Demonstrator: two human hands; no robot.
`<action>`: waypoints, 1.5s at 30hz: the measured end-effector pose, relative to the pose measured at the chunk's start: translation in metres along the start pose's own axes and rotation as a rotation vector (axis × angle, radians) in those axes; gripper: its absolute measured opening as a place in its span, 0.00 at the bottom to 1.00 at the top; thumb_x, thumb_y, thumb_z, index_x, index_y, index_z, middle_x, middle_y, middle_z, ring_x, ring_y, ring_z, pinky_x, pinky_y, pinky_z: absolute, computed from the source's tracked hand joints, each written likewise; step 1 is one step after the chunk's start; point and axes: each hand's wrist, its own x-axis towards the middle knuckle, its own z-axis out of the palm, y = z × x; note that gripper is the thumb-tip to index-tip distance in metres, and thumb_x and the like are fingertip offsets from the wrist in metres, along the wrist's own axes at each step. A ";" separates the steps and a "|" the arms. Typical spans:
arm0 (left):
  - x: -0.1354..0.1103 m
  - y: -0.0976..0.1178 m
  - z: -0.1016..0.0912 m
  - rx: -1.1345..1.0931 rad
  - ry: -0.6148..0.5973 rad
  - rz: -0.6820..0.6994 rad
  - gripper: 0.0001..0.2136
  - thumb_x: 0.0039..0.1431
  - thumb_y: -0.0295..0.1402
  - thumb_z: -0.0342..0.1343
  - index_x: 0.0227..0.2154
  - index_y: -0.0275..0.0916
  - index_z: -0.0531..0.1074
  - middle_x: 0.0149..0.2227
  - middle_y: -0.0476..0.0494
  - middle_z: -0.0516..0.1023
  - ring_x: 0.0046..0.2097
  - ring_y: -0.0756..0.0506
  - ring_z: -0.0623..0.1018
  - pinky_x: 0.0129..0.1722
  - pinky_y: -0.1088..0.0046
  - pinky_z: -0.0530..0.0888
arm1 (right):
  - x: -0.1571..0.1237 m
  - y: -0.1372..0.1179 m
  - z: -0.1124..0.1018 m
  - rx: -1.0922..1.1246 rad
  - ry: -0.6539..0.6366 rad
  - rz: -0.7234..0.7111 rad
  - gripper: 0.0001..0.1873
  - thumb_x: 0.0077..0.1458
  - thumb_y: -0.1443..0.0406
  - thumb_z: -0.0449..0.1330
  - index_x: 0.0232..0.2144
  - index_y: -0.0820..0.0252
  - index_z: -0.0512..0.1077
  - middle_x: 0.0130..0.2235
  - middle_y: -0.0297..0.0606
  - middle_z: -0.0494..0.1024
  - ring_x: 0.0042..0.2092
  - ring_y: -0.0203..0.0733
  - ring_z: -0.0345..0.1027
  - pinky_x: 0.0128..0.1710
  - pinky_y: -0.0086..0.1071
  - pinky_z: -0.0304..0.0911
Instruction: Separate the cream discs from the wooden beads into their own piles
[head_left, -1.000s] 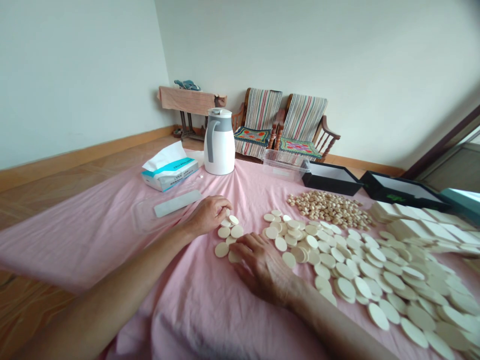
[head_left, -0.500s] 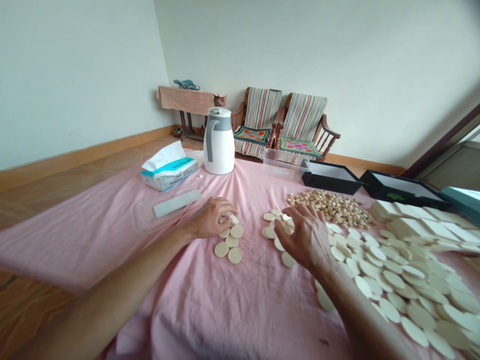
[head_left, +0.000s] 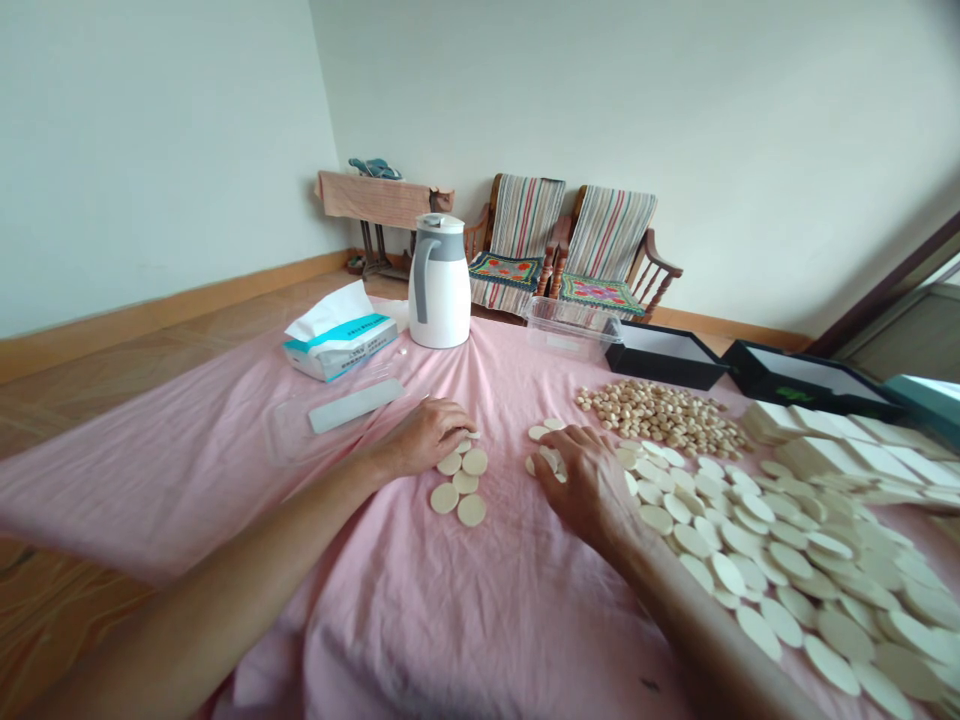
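Two hands over cream discs on pink cloth [head_left: 375, 620]: left hand [head_left: 427, 437] curled at small disc cluster [head_left: 465, 483]; right hand [head_left: 589, 487], just lowered onto disc heap [head_left: 537, 433], beside main spread [head_left: 739, 540]. Both grips unclear.

Room in home: striped wooden armchairs [head_left: 521, 235], parquet floor [head_left: 150, 370], pink cloth [head_left: 225, 475]

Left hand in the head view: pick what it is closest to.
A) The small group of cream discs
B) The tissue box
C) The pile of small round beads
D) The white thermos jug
A: the left hand sits at the top edge of the small group of cream discs, its fingertips reaching over the nearest ones.
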 end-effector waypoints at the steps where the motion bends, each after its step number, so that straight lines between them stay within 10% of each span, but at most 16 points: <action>1: 0.000 0.000 0.001 -0.003 0.009 -0.010 0.09 0.61 0.27 0.49 0.35 0.37 0.76 0.35 0.44 0.80 0.39 0.47 0.77 0.41 0.71 0.68 | 0.000 -0.001 0.000 0.008 -0.004 -0.002 0.09 0.57 0.64 0.55 0.37 0.59 0.74 0.35 0.40 0.75 0.40 0.45 0.66 0.42 0.37 0.56; 21: 0.001 0.003 0.003 0.002 0.016 -0.007 0.09 0.61 0.33 0.53 0.32 0.37 0.77 0.31 0.44 0.79 0.36 0.47 0.76 0.39 0.72 0.69 | -0.001 -0.005 0.006 0.044 -0.018 -0.035 0.09 0.58 0.66 0.53 0.35 0.60 0.73 0.35 0.42 0.75 0.40 0.45 0.66 0.42 0.35 0.58; 31: 0.004 0.023 0.001 -0.108 0.227 -0.089 0.10 0.64 0.32 0.47 0.34 0.37 0.73 0.33 0.44 0.76 0.36 0.49 0.75 0.37 0.74 0.69 | -0.005 -0.014 0.013 0.200 0.053 -0.113 0.13 0.56 0.67 0.54 0.45 0.60 0.68 0.41 0.43 0.74 0.44 0.48 0.66 0.45 0.40 0.60; 38: 0.005 0.045 0.003 -0.271 0.093 0.033 0.11 0.65 0.35 0.47 0.36 0.36 0.73 0.34 0.43 0.77 0.37 0.49 0.75 0.38 0.76 0.69 | -0.006 -0.025 0.013 0.510 0.071 -0.086 0.03 0.58 0.67 0.52 0.36 0.57 0.65 0.33 0.37 0.74 0.36 0.40 0.68 0.37 0.33 0.62; 45: 0.000 0.025 -0.008 -0.128 -0.075 0.044 0.08 0.59 0.35 0.55 0.36 0.37 0.74 0.36 0.43 0.76 0.39 0.47 0.74 0.40 0.73 0.69 | 0.007 0.006 -0.012 0.259 0.204 0.069 0.07 0.54 0.66 0.53 0.29 0.59 0.71 0.28 0.36 0.71 0.30 0.38 0.64 0.34 0.31 0.59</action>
